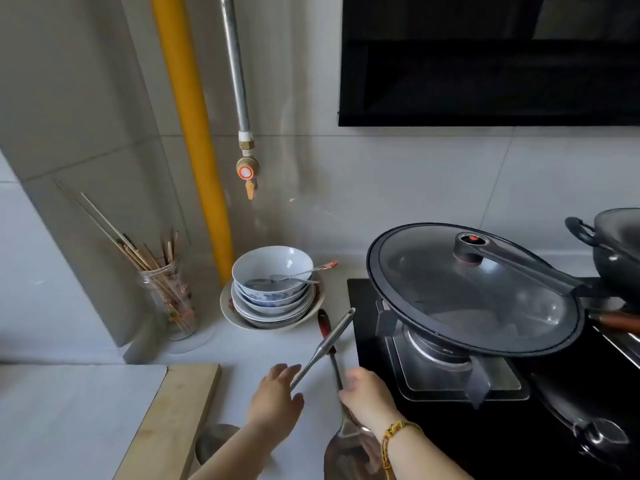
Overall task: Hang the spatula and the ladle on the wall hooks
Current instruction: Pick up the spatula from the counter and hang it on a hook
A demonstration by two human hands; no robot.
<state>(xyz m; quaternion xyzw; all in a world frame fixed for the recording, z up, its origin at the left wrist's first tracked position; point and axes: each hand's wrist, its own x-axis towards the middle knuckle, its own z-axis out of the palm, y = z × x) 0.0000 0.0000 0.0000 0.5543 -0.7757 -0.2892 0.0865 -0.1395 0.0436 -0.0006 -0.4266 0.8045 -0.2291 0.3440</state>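
My left hand [277, 398] grips the steel handle of the ladle [329, 341] above the white counter. The handle slants up to the right, and the ladle's bowl shows low down beside my left forearm. My right hand [367, 398] is closed on the shaft of the spatula [332, 355]. Its red and black handle end points away from me toward the bowls, and its steel blade lies under my right wrist at the bottom edge. The two handles cross just beyond my fingers. No wall hooks are in view.
A stack of bowls [273, 292] holding a spoon stands behind the utensils. A jar of chopsticks [169, 299] is at the left, with a wooden board [173, 417] near me. A lidded wok [474, 289] sits on the black stove [450, 393]. A yellow pipe [194, 133], a gas valve [246, 171] and a range hood [485, 60] are on the wall.
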